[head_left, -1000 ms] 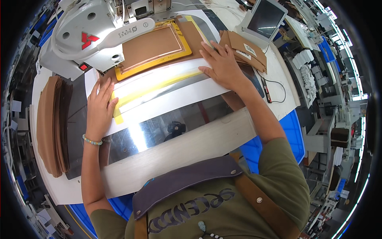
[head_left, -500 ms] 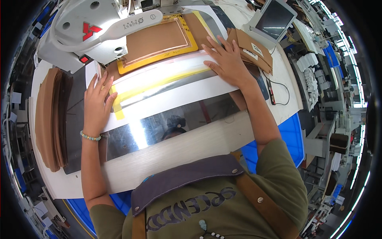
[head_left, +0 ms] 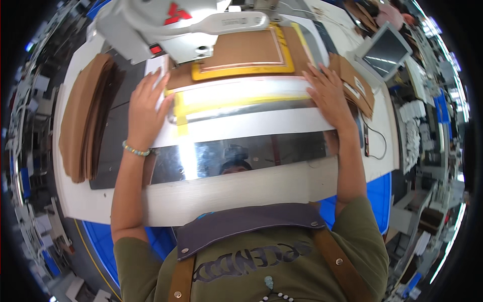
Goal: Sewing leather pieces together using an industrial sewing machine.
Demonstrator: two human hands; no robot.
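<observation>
Moved since the earlier frame: bench [head_left: 78, 196], rightward in view. Left hand [head_left: 146, 108]: fingers loosely spread, flat, gripping nothing visible. Right hand [head_left: 329, 99]: likewise, at the right. Brown panel [head_left: 298, 46]: spanning between both, beneath yellow frame [head_left: 241, 72], far side. Step, apparently: squaring the panel. Next move seemingly calls for: light, even pressure at both ends.

Panel [head_left: 244, 49] is brn, frame [head_left: 246, 71] yel, sheet [head_left: 246, 122] wht w/ yel tape [head_left: 239, 104].

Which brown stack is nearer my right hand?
The white-labelled brown stack, beside your right hand; the other brown stack sits left of your left hand.
</observation>
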